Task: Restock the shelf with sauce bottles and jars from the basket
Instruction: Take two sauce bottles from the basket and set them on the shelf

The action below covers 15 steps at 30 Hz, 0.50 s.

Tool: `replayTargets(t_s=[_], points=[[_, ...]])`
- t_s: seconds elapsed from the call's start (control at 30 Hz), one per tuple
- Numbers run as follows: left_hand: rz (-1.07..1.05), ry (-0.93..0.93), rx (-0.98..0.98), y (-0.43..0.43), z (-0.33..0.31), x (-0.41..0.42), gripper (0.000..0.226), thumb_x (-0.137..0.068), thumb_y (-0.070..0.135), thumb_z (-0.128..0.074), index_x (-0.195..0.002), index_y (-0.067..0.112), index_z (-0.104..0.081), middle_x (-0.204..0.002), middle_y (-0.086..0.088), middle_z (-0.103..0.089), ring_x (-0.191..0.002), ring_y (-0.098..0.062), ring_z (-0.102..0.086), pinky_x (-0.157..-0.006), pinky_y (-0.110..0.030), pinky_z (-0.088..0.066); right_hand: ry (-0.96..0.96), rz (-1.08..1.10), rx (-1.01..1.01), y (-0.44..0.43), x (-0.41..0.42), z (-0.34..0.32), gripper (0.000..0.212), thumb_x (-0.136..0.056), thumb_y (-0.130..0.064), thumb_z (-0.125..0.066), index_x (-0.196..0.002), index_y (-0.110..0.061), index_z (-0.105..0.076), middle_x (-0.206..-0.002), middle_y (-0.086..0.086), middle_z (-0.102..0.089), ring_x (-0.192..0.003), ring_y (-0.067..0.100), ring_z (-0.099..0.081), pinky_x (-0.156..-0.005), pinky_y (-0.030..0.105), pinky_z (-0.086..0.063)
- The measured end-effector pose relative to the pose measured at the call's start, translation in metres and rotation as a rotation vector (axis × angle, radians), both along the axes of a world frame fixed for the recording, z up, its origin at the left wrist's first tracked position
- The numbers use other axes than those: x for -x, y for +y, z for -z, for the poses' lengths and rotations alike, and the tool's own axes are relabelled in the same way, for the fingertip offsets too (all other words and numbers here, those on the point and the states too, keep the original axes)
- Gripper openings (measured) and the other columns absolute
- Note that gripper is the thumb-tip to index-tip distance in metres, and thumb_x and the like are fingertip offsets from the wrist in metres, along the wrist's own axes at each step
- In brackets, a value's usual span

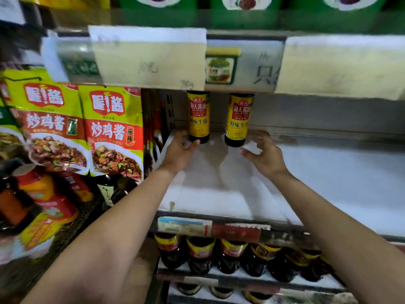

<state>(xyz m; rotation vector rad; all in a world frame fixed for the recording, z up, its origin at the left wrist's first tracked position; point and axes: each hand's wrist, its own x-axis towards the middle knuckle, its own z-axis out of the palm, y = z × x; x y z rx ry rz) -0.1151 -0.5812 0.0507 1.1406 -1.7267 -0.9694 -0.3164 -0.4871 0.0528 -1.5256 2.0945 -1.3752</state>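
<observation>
Two dark soy sauce bottles with yellow and red labels stand upright at the back of a white shelf (328, 183). The left bottle (198, 116) has my left hand (179, 153) at its base, fingertips touching its foot. The right bottle (238, 119) stands free; my right hand (266, 154) hovers just to its right, fingers spread and curled, holding nothing. The tops of both bottles are hidden behind the paper price tags above.
Green and red sauce pouches (114, 130) hang at the left. Below them a basket holds jars and bottles (43, 194). A row of dark bottles (232, 255) fills the shelf beneath. Paper tags (151, 60) hang from the shelf edge above.
</observation>
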Motion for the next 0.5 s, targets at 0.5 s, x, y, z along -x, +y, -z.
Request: replayTargets(t_s=[0.5], points=[[-0.354, 0.013, -0.048, 0.251, -0.039, -0.199, 0.025, -0.092, 0.011, -0.05, -0.114, 0.0, -0.052, -0.09, -0.001, -0.054, -0.076, -0.004, -0.058, -0.066, -0.011, -0.045, -0.258, -0.803, -0.005, 0.149, -0.159, -0.047, 0.014, -0.08, -0.014, -0.068, -0.089, -0.023, -0.061, -0.081, -0.009, -0.063, -0.07, -0.009, -0.058, -0.071, 0.009, -0.047]])
